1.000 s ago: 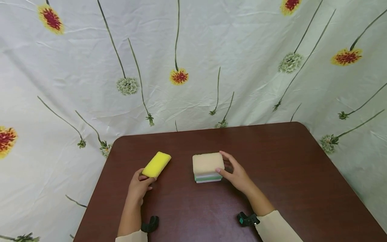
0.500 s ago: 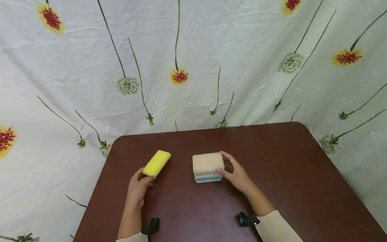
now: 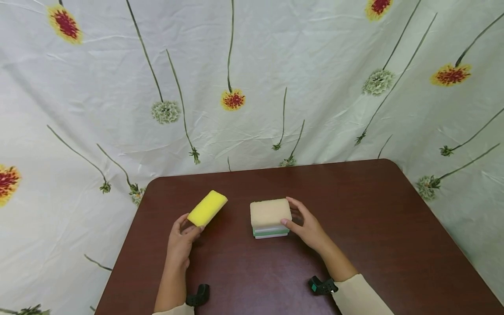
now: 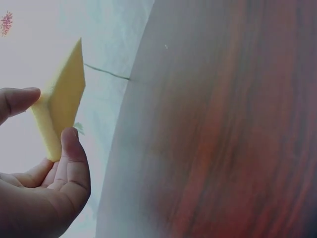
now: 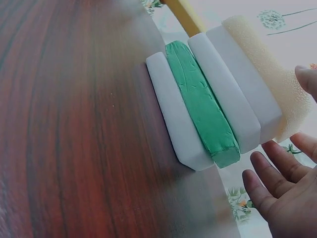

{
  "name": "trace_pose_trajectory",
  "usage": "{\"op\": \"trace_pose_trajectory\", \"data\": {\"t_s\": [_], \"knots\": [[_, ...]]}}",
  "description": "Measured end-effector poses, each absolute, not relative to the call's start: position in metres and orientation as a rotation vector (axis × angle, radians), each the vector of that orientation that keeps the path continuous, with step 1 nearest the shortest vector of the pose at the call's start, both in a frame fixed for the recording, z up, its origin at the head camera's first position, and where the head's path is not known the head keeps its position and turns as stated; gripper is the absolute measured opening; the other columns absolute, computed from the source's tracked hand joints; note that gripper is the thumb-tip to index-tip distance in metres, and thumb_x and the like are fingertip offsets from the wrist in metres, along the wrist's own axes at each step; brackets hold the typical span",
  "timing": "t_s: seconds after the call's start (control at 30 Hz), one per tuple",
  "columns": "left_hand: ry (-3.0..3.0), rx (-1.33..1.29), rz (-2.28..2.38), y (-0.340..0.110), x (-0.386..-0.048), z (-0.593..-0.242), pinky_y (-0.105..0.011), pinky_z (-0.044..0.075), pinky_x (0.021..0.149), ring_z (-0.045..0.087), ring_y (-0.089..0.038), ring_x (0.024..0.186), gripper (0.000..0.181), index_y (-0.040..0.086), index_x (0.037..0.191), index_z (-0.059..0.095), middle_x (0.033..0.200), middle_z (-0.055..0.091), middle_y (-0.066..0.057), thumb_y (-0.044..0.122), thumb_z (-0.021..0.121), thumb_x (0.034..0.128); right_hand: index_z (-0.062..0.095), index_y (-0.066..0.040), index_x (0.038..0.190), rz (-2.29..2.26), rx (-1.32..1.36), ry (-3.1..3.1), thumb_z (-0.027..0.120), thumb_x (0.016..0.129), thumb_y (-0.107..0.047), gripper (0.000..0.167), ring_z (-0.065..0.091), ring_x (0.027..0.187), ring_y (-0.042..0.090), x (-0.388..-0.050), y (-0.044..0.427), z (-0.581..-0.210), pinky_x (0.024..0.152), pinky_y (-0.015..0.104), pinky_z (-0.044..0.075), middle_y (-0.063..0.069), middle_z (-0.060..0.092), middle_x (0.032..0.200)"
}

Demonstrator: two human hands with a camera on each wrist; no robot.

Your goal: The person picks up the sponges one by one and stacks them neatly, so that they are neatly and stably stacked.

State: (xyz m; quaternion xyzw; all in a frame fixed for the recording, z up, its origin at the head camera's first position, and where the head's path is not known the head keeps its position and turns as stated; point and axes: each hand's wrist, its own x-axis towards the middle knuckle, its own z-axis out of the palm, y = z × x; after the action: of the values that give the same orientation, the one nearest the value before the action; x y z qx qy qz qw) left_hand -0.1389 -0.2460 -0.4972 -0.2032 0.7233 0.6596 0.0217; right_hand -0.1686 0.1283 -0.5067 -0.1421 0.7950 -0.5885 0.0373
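Observation:
My left hand [image 3: 181, 243] pinches a yellow sponge [image 3: 207, 208] by its near end, tilted and held up over the table. The left wrist view has the same sponge [image 4: 68, 94] between thumb and fingers. To the right stands a stack with a beige sponge [image 3: 271, 212] on top. My right hand [image 3: 311, 227] holds that sponge's right end, thumb at the front corner and a finger at the back. Under it, the right wrist view shows two white blocks [image 5: 225, 91], a green, crinkled block [image 5: 203, 104] and a white bottom block [image 5: 178, 114] on the table.
The dark red-brown table [image 3: 346, 188] has rounded far corners. Behind it hangs a white cloth [image 3: 260, 57] printed with flowers. Dark bands sit at both wrists, the right one [image 3: 323, 285] with a small green spot.
My left hand has raised the yellow sponge a little and shifted it slightly away and to the right. The right hand and the stack stay in place.

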Motion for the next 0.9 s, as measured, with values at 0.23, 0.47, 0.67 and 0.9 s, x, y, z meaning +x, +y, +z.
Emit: {"op": "trace_pose_trajectory", "data": {"t_s": [0.23,0.47,0.67,0.9], "knots": [[2.209,-0.621,2.113,-0.24,-0.14,-0.489,-0.015,0.05,0.089,0.059,-0.002,0.107,0.075,0.021,0.159,0.028,0.143,0.043,-0.007,0.012,0.067,0.0959,0.038,-0.023,0.155,-1.808,-0.435,2.428,0.072,0.095,-0.026,0.068,0.053,0.133,0.041,-0.169,0.129,-0.505,0.103,0.055,0.05,0.015,0.048,0.151],[2.204,-0.555,2.187,-0.231,-0.141,-0.483,-0.013,0.049,0.087,0.059,-0.002,0.107,0.073,0.02,0.159,0.029,0.14,0.046,-0.008,0.006,0.064,0.0965,0.038,-0.016,0.155,-1.81,-0.452,2.447,0.072,0.096,-0.025,0.069,0.054,0.132,0.04,-0.17,0.13,-0.505,0.104,0.055,0.048,0.014,0.049,0.15],[2.213,-0.507,2.184,-0.226,-0.141,-0.478,-0.017,0.045,0.093,0.059,-0.005,0.11,0.072,0.025,0.159,0.03,0.137,0.051,-0.009,0.008,0.063,0.0971,0.042,-0.02,0.152,-1.854,-0.473,2.46,0.072,0.095,-0.02,0.065,0.051,0.135,0.035,-0.17,0.13,-0.503,0.112,0.057,0.04,0.013,0.051,0.149],[2.238,-0.482,2.151,-0.219,-0.138,-0.468,-0.021,0.041,0.097,0.055,-0.009,0.117,0.07,0.032,0.158,0.032,0.135,0.053,-0.007,0.011,0.064,0.0983,0.044,-0.018,0.151,-1.847,-0.498,2.483,0.072,0.095,-0.02,0.063,0.048,0.139,0.032,-0.17,0.13,-0.503,0.113,0.055,0.04,0.012,0.05,0.149]]}}
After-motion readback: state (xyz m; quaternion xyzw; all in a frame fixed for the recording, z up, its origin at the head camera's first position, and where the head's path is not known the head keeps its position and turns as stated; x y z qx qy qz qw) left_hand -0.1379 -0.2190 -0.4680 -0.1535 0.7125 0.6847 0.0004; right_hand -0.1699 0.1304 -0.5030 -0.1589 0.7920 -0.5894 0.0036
